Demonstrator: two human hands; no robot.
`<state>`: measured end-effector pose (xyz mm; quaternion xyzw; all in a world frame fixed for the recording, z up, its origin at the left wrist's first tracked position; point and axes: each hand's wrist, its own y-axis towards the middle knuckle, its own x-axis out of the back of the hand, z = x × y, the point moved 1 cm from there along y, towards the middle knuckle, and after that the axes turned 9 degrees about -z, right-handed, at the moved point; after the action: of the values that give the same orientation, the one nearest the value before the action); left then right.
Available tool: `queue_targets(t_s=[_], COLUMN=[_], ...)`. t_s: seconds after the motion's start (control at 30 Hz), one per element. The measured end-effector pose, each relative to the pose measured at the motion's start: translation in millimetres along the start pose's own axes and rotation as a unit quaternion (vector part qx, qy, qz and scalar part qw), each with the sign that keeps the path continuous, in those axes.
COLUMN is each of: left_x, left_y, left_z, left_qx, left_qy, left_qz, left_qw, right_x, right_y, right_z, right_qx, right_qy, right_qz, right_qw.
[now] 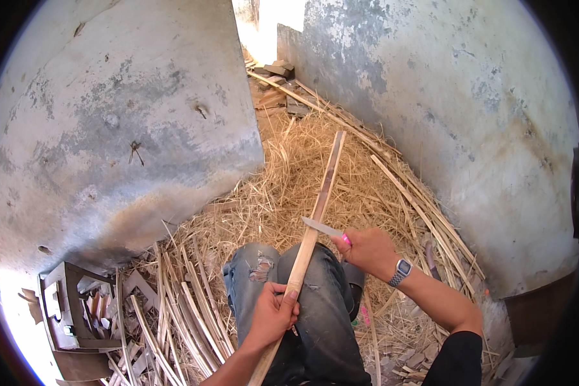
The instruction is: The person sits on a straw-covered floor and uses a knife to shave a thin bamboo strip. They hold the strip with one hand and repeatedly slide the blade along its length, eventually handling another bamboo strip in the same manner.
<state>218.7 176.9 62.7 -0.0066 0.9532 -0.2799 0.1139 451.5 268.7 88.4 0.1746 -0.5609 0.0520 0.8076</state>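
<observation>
Within the left fingers (289, 300) lies the strip (305, 249)

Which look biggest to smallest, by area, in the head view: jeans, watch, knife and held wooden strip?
1. Jeans
2. Wooden strip
3. Knife and watch: too alike to rank

L grip (275, 313) curled, R grip (368, 251) fisted fwd, elbow (471, 319) bent
</observation>
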Motion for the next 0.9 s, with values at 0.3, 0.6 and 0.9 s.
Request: queue_targets(t_s=[0.3, 0.6, 0.9], left_x=[13.9, 32.6, 66.2], left_y=[-16.9, -36.5, -70.6], left_z=[11.3, 34.7, 58.9], left_qx=[-0.108, -0.131, -0.209], left_qy=[0.15, 0.199, 0.256], left_qz=[-0.049, -0.041, -0.092], left_qw=[0.981, 0.97, 0.939], right_x=[-5.0, 0.0, -2.1], right_y=[14.2, 21.4, 20.1], right_z=[-30.0, -48.9, -48.1], right_qx=[0.012, -0.027, 0.001], right_qy=[0.007, 0.005, 0.027], right_qz=[-0.047, -0.125, -0.058], right_qw=[0.999, 0.992, 0.998])
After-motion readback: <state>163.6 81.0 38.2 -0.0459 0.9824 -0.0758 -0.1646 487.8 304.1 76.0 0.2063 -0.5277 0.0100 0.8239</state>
